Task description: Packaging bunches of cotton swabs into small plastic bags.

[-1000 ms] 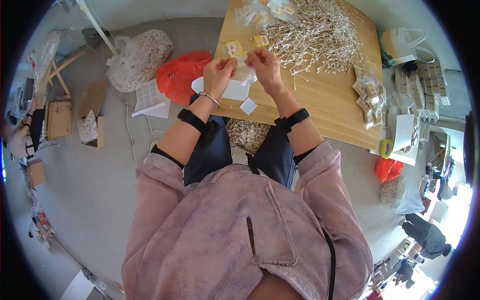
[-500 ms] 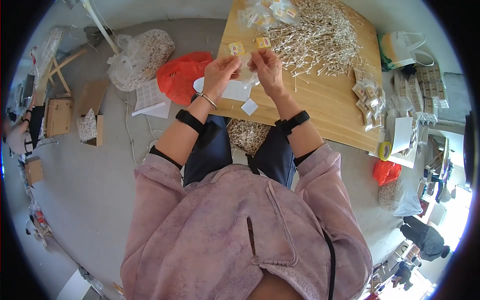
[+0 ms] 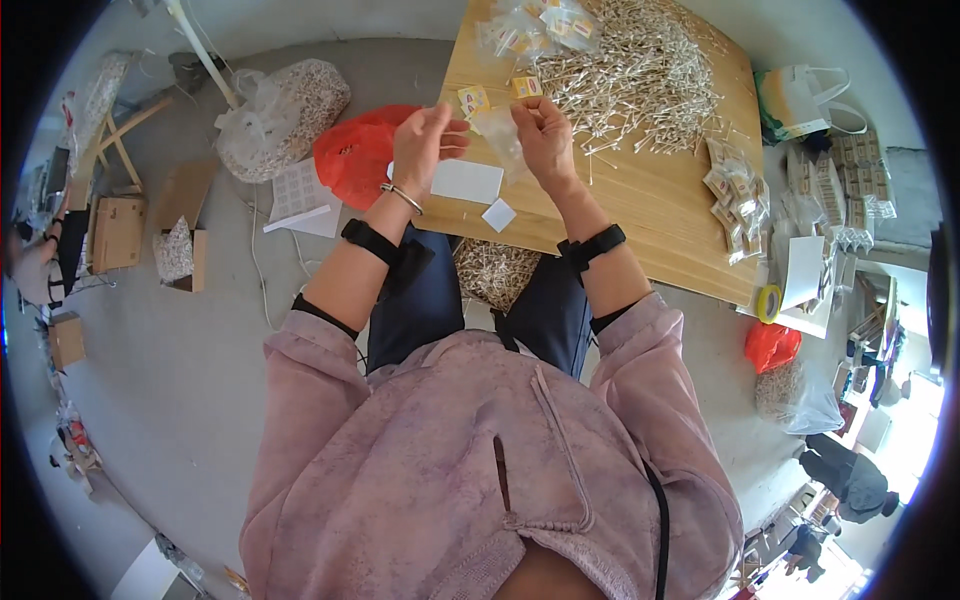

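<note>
My right hand (image 3: 547, 142) pinches a clear plastic bag (image 3: 501, 140) by its edge, over the near part of the wooden table. To the left of the bag is my left hand (image 3: 428, 148), its fingers apart and nothing in them. Just beyond the hands lie small yellow-and-white packets (image 3: 473, 99) and one more yellow packet (image 3: 526, 87). Beneath the hands a white card (image 3: 467, 182) rests on the table, with a small white square (image 3: 499, 214) beside it. A large heap of cotton swabs (image 3: 640, 80) spreads over the far side.
Filled clear bags (image 3: 738, 200) lie at the table's right edge, others (image 3: 540, 28) at the far end. A red plastic bag (image 3: 358, 160) is left of the table, near a big clear sack (image 3: 285, 115). Yellow tape (image 3: 768, 303) sits at the right. Swabs (image 3: 495, 272) fill something between my knees.
My left hand has let go of the clear bag, opened and moved slightly left. My right hand still holds the bag and has shifted a little right.
</note>
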`<state>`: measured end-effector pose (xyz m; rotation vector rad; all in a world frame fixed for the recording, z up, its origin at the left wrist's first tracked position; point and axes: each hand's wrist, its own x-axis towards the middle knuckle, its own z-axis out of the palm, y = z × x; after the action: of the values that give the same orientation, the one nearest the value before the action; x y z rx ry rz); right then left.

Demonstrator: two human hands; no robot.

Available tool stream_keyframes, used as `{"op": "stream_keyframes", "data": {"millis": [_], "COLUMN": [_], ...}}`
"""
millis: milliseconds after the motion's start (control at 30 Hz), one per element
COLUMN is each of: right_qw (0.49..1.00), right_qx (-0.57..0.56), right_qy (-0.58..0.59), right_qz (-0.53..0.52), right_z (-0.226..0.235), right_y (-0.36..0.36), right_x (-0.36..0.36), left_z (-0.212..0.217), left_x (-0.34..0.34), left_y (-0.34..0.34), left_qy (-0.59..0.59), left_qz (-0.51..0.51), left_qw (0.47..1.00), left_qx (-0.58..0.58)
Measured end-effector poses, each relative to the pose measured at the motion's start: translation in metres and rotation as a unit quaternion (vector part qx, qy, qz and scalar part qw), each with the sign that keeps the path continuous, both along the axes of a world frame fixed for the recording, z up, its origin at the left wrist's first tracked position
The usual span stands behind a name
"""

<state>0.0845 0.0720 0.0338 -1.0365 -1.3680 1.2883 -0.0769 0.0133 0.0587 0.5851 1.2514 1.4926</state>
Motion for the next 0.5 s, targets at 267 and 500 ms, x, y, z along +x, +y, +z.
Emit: {"op": "stream_keyframes", "data": {"millis": [267,500], "right_qw": [0.996,0.963], "right_qx": [-0.009,-0.216], "right_qy": [-0.078,-0.002], "right_qz": [0.032,0.161], "right_z": [0.007,0.005], "right_y": [-0.005,-0.001], "right_x": [-0.015,-0.014], "left_z": [-0.013,-0.024], "left_x": [-0.001,-0.038], "left_y": [0.001,-0.008], "left_qy": [0.084,0.005], "left_qz": [-0.037,0.033], "left_qw": [0.996,0.999], "left_qx": [-0.011,0.012]}}
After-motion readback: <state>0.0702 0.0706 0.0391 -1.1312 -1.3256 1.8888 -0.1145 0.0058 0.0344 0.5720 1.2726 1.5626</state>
